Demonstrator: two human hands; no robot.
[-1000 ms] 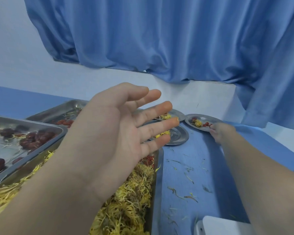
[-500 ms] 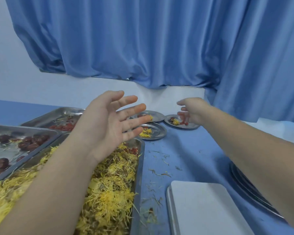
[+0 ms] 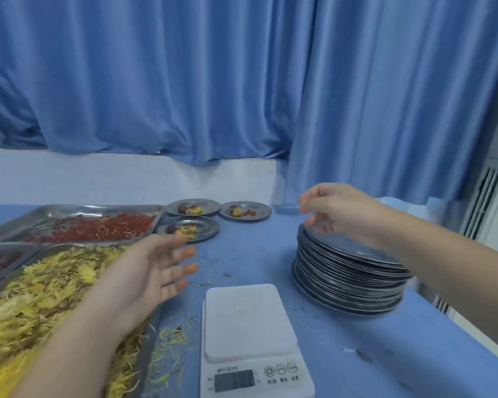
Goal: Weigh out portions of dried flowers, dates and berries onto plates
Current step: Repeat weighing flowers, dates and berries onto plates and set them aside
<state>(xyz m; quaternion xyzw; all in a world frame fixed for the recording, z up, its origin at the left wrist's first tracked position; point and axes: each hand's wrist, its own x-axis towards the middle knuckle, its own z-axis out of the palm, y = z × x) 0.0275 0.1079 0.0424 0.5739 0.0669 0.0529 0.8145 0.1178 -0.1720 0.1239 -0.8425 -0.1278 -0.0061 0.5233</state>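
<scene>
Right hand (image 3: 337,209) over far rim of plate stack (image 3: 348,271), fingers curled down, tips at or just above top plate; actual grip not discernible through blur. Stack at 3 o'clock from scale (image 3: 250,337), platform bare. Left hand (image 3: 156,271) spread open, empty, over near corner of flower tray (image 3: 41,300), at 9 o'clock from scale. Right hand far nearer stack. Probable next: top plate off, toward 8 o'clock onto scale. Three filled plates (image 3: 191,228) at 12 o'clock.
</scene>
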